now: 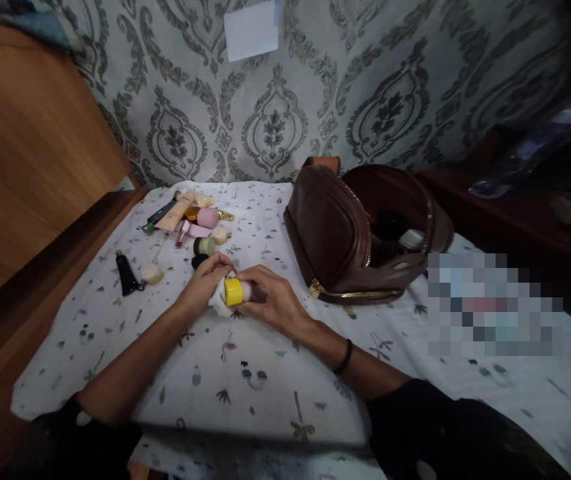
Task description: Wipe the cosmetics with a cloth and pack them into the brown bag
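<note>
Both hands meet over the near middle of the cloth-covered surface. My right hand [278, 299] is closed round a small bottle with a yellow cap [234, 292]; a pale pinkish part shows beside the yellow, and the rest is hidden by the fingers. My left hand [208, 283] is closed on a white cloth or tissue [220, 303], which lies against the yellow end. Just beyond the left hand a round black item [199, 261] is partly covered. Close by stands a small jar with a dark base and greenish lid [204, 246].
Several cosmetics, among them a peach tube [176, 212] and a pink bottle [208, 217], lie at the back left. A black tube [126, 273] and a cream round item [152, 273] lie nearer. A brown bag [330, 227] stands unzipped at right. A wooden panel [30, 133] borders the left.
</note>
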A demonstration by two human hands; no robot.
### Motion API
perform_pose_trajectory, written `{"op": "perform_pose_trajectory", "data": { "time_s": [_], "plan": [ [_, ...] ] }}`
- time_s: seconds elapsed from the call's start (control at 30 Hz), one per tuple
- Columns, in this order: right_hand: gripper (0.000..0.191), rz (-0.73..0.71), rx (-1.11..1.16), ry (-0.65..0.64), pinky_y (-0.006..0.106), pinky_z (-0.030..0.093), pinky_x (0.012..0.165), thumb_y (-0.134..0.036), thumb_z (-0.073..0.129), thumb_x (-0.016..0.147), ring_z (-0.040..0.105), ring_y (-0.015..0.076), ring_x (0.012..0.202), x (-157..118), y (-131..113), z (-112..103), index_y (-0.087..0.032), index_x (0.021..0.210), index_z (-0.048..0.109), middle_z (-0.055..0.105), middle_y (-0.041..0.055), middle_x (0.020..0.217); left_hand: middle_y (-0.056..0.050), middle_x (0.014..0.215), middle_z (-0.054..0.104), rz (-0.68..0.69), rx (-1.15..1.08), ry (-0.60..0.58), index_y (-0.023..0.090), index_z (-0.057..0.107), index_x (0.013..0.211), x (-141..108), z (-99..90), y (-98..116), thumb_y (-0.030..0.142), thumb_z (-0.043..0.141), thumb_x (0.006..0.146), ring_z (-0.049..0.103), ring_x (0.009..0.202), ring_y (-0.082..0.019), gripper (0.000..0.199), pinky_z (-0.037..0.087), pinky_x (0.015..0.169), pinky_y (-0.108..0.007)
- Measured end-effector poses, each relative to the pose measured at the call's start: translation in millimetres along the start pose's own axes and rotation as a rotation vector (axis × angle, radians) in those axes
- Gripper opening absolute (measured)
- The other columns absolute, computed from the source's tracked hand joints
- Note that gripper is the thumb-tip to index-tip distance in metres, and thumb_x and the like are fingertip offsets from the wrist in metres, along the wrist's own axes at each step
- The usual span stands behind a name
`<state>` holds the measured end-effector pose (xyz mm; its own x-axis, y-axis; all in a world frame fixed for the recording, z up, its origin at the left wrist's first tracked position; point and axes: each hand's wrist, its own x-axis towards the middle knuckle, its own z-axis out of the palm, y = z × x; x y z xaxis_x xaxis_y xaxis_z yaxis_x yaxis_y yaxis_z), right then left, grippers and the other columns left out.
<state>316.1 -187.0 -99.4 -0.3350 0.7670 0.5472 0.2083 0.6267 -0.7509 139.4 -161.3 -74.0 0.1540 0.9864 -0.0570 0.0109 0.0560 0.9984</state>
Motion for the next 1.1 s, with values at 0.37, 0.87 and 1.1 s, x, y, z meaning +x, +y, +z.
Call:
{"op": "perform_pose_trajectory", "data": {
  "time_s": [0.37,0.87,1.1],
  "plan": [
    [0.048,0.392,0.358,0.183,0.031,0.057,0.080,-0.031,0.082,0.068,0.065,0.0175,0.090,3.6,7.9,1.8,-0.022,0.110,0.061,0.066,0.0027,0.099,0.001,0.072,0.054,0.185,0.148,0.036,0.020,0.055,0.077,-9.6,15.2,-4.2,0.065,0.053,0.089,0.050,0.068,-0.014,0.047,0.043,0.064,-0.026],
    [0.054,0.255,0.143,0.275,0.029,0.060,0.080,-0.016,0.071,0.073,0.061,0.0184,0.099,2.8,9.9,-6.9,-0.026,0.126,0.064,0.055,0.0043,0.107,-0.013,0.135,0.062,0.160,0.143,-0.180,0.015,0.048,0.143,-12.1,6.2,-5.0,0.043,0.070,0.083,0.060,0.117,-0.027,0.069,0.048,0.096,-0.035],
    [0.059,0.207,-0.266,0.199,0.035,0.055,0.080,-0.009,0.069,0.073,0.059,0.0210,0.087,-3.3,-1.8,-7.8,-0.024,0.128,0.060,0.056,0.0061,0.102,-0.014,0.148,0.052,0.293,0.329,-0.045,0.015,0.040,0.148,-14.5,12.3,-9.6,0.050,0.059,0.091,0.052,0.131,-0.027,0.070,0.041,0.110,-0.039]
  ]
}}
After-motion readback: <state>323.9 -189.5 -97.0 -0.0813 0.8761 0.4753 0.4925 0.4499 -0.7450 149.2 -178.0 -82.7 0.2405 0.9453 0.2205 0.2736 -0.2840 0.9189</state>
